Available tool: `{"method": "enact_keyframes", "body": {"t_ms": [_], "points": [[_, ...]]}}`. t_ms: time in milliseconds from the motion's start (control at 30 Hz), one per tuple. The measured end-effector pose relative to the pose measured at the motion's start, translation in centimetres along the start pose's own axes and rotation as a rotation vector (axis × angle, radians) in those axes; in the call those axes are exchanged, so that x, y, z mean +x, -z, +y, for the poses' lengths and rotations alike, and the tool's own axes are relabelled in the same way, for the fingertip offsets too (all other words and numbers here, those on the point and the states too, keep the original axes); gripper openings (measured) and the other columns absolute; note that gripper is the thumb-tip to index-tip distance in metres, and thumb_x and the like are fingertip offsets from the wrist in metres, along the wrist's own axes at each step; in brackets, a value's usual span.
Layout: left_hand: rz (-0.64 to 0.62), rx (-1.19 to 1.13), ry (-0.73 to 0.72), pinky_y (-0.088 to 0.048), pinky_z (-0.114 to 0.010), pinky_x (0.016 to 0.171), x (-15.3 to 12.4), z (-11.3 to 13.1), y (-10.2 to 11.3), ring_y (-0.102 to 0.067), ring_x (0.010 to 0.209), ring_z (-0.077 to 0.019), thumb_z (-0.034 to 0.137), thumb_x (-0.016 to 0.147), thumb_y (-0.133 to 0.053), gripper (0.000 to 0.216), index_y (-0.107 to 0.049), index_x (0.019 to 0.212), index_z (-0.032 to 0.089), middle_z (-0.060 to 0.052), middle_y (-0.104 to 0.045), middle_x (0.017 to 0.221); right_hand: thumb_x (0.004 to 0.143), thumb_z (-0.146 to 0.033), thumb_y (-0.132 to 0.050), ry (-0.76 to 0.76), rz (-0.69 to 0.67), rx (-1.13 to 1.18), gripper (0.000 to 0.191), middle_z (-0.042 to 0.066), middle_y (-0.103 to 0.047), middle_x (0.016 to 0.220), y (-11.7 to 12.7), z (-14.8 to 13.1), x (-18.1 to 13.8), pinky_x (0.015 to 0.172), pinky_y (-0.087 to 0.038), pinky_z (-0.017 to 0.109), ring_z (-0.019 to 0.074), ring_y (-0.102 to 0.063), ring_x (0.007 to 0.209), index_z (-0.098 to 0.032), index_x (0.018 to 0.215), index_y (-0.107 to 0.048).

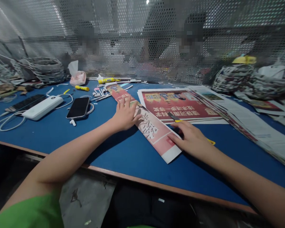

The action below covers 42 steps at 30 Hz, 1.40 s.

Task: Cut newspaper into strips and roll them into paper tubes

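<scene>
A folded strip of red and white printed paper (165, 141) lies aslant on the blue table. My left hand (126, 114) presses on its upper half, fingers spread and flat. At its lower right edge, my right hand (192, 137) is closed around a utility knife (178, 120) with a yellow handle. The knife's dark front end points away to the left, and most of the handle is hidden under my palm. My right thumb touches the paper strip.
Behind lie red printed sheets (166, 107) and a long newspaper stack (258, 133). To the left are a phone (79, 107), a white power bank (42, 107), cables, glue sticks (82, 88) and tissues (78, 77). Woven paper baskets (46, 69) stand by the perforated metal screen (133, 41); people show behind it.
</scene>
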State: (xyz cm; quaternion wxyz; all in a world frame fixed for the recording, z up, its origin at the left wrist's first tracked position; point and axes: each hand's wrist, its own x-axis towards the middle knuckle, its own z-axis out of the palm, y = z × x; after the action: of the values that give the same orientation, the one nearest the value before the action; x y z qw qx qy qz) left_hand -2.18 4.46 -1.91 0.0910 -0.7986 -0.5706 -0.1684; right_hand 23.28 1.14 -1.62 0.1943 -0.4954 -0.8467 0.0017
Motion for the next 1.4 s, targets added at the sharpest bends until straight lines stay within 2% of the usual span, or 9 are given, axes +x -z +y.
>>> {"method": "enact_keyframes", "body": {"t_ms": [167, 267, 467, 633, 767, 900, 1033, 1233, 1400], "points": [[-0.336, -0.082, -0.009, -0.019, -0.058, 0.098, -0.5, 0.8, -1.1, -0.004, 0.129, -0.0472, 0.063, 0.083, -0.027, 0.078, -0.019, 0.138, 0.009, -0.024, -0.013, 0.144, 0.078, -0.044, -0.048, 0.080, -0.024, 0.002, 0.045, 0.013, -0.057, 0.109, -1.5, -1.0, -0.5, 0.089, -0.039, 0.046, 0.0283, -0.050, 0.103, -0.015, 0.113, -0.052], [-0.340, -0.064, 0.002, -0.017, -0.060, 0.097, -0.6, 1.4, -1.5, -0.002, 0.127, -0.0497, 0.065, 0.082, -0.025, 0.079, -0.019, 0.139, 0.011, -0.023, -0.011, 0.145, 0.075, -0.048, -0.052, 0.036, -0.045, 0.012, 0.056, 0.013, -0.055, 0.113, -1.8, -1.5, -0.5, 0.090, -0.038, 0.047, 0.0296, -0.047, 0.105, -0.014, 0.119, -0.048], [-0.366, -0.032, 0.016, -0.013, -0.059, 0.098, -0.1, 2.1, -1.5, -0.004, 0.128, -0.0488, 0.070, 0.078, -0.027, 0.086, -0.018, 0.140, 0.012, -0.024, -0.012, 0.144, 0.077, -0.047, -0.052, 0.054, -0.052, -0.022, 0.052, 0.015, -0.051, 0.106, -2.3, -1.3, 0.3, 0.090, -0.039, 0.042, 0.0277, -0.047, 0.103, -0.013, 0.117, -0.053], [-0.396, -0.025, 0.033, -0.013, -0.060, 0.098, 0.1, 2.3, -1.2, -0.004, 0.128, -0.0485, 0.072, 0.076, -0.027, 0.087, -0.017, 0.141, 0.015, -0.021, -0.012, 0.145, 0.087, -0.037, -0.034, 0.140, -0.057, -0.213, 0.044, 0.020, -0.048, 0.119, -2.3, -2.4, 0.4, 0.090, -0.035, 0.054, 0.0333, -0.042, 0.113, -0.012, 0.117, -0.054], [-0.416, -0.029, 0.039, -0.012, -0.058, 0.099, 0.1, 2.5, -0.9, -0.003, 0.128, -0.0473, 0.073, 0.076, -0.026, 0.088, -0.016, 0.141, 0.014, -0.022, -0.011, 0.145, 0.091, -0.038, -0.024, 0.382, -0.226, -0.179, 0.050, 0.015, -0.033, 0.139, -2.2, -2.8, 0.8, 0.103, -0.026, 0.047, 0.0255, -0.021, 0.131, -0.011, 0.130, -0.042], [-0.440, -0.038, 0.055, -0.010, -0.056, 0.101, 0.1, 2.4, -0.5, 0.000, 0.130, -0.0443, 0.073, 0.077, -0.022, 0.087, -0.013, 0.142, 0.015, -0.019, -0.007, 0.146, 0.088, -0.051, -0.018, 0.291, -0.381, -0.150, 0.066, 0.016, -0.020, 0.144, -2.1, -2.6, 1.3, 0.105, -0.023, 0.044, 0.0248, -0.011, 0.132, -0.008, 0.138, -0.027], [-0.479, -0.081, 0.023, -0.008, -0.054, 0.102, 0.6, 1.3, -0.4, 0.002, 0.130, -0.0424, 0.073, 0.077, -0.023, 0.086, -0.012, 0.142, 0.019, -0.017, -0.006, 0.147, 0.087, -0.052, -0.017, 0.253, -0.387, -0.135, 0.069, 0.015, -0.015, 0.144, -2.1, -2.5, 1.4, 0.106, -0.019, 0.044, 0.0252, -0.008, 0.132, -0.005, 0.138, -0.027], [-0.471, -0.095, 0.120, -0.007, -0.053, 0.102, 2.4, -1.2, -1.2, 0.004, 0.131, -0.0415, 0.078, 0.072, -0.025, 0.089, -0.010, 0.142, 0.025, -0.015, -0.005, 0.147, 0.089, -0.047, -0.019, 0.306, -0.337, -0.054, 0.059, 0.010, -0.027, 0.142, -2.0, -2.3, 1.0, 0.105, -0.022, 0.045, 0.0244, -0.015, 0.131, -0.013, 0.134, -0.037], [-0.429, -0.125, 0.149, -0.008, -0.054, 0.102, 3.7, -3.1, -2.5, 0.005, 0.131, -0.0405, 0.082, 0.067, -0.027, 0.091, -0.013, 0.141, 0.030, -0.011, -0.004, 0.148, 0.078, -0.063, -0.038, 0.409, -0.402, -0.075, 0.070, 0.008, -0.013, 0.146, -1.5, -2.4, 0.2, 0.101, -0.020, 0.057, 0.0344, -0.007, 0.130, -0.027, 0.137, -0.030]]}}
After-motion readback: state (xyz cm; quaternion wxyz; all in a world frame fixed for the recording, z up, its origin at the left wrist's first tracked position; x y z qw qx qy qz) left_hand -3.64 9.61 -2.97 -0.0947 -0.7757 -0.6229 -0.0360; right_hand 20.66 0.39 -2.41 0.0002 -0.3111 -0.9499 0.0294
